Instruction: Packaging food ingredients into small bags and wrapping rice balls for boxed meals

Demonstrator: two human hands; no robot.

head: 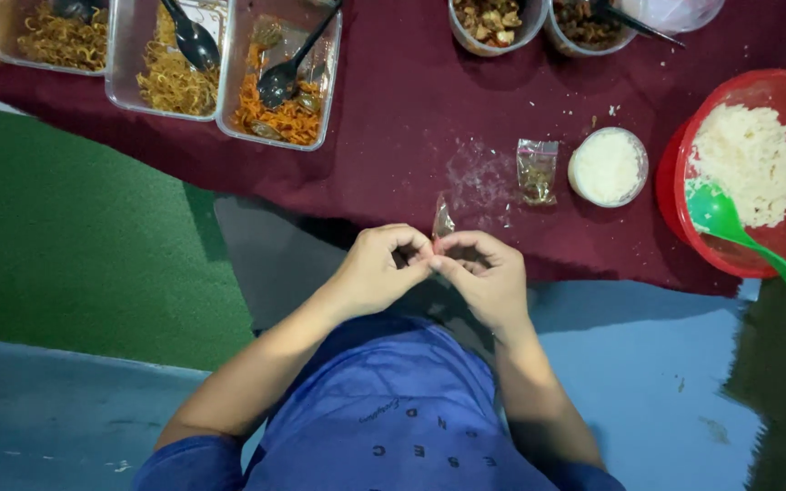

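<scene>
Right now both my hands, left hand (377,269) and right hand (482,273), pinch shut on the small clear packet (443,221), which stands upright between them at the bench's near edge.

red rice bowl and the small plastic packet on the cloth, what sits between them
In the head view, a small round cup of white rice stands between the filled plastic packet and the red rice bowl, on the maroon cloth.

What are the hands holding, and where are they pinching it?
Both hands, left hand and right hand, pinch a small clear plastic packet by its lower end; the rest sticks up above the fingertips.
</scene>
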